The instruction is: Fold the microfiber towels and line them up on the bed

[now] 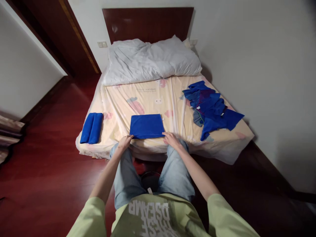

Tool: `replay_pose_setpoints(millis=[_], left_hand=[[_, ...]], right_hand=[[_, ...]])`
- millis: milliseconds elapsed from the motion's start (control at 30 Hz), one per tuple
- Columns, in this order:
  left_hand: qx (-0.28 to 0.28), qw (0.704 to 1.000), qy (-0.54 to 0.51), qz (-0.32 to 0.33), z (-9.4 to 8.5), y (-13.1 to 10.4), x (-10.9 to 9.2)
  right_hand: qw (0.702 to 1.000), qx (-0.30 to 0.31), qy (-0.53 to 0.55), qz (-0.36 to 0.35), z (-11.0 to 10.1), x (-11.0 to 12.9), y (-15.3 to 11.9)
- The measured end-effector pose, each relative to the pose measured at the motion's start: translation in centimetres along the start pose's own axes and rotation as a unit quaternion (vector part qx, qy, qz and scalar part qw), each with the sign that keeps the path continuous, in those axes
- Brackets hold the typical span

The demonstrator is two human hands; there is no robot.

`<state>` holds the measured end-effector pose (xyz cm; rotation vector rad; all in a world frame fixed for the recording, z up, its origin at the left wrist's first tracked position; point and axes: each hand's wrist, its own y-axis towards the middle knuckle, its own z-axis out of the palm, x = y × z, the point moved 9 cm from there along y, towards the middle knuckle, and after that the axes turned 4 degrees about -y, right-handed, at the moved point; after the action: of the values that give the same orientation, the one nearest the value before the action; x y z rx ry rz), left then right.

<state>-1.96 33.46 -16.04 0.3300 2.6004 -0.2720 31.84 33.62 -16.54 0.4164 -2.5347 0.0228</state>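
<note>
A blue towel (147,126) lies folded into a flat rectangle near the foot of the bed. At its near left corner, my left hand (125,142) has its fingers closed on the edge. My right hand (171,138) grips the near right corner in the same way. Farther left, rolled or folded blue towels (91,128) lie side by side near the bed's edge. To the right is a loose, crumpled heap of cloths (207,102), mostly blue, with some purple and grey-blue showing and small white tags.
The bed (118,98) has a cream patterned sheet under a thin see-through cover. A bunched white quilt (153,61) lies by the dark wooden headboard (148,23). A wall borders the right side; red flooring (49,158) runs along the left.
</note>
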Motion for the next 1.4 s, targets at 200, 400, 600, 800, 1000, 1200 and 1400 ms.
replay_pose_setpoints(millis=[200,400,600,800,1000,1200,1400], left_hand=[[-0.006,0.995,-0.095,0.015,-1.3,-0.4,0.3],[-0.068,0.982,-0.174,-0.042,-2.7,0.5,1.1],[-0.089,0.982,-0.144,-0.086,-3.3,0.5,2.6],[-0.077,0.982,-0.138,-0.105,-2.3,1.0,3.1],[-0.056,0.985,-0.11,-0.119,-1.8,1.5,3.8],[-0.05,0.987,-0.094,-0.118,-1.3,2.1,4.2],[-0.047,0.988,-0.096,-0.111,-1.1,2.3,4.0]], right_hand=[[0.999,0.027,0.011,0.04,-0.4,-0.1,-1.6],[0.99,-0.026,0.112,0.077,-0.9,-1.0,0.6],[0.984,-0.048,0.148,0.085,-1.4,-2.1,0.7],[0.987,-0.028,0.104,0.119,-0.5,-2.7,1.0],[0.99,-0.017,0.053,0.131,0.2,-3.1,1.4],[0.989,-0.013,0.017,0.146,1.1,-4.0,1.4],[0.989,-0.025,0.005,0.147,1.6,-4.3,1.1]])
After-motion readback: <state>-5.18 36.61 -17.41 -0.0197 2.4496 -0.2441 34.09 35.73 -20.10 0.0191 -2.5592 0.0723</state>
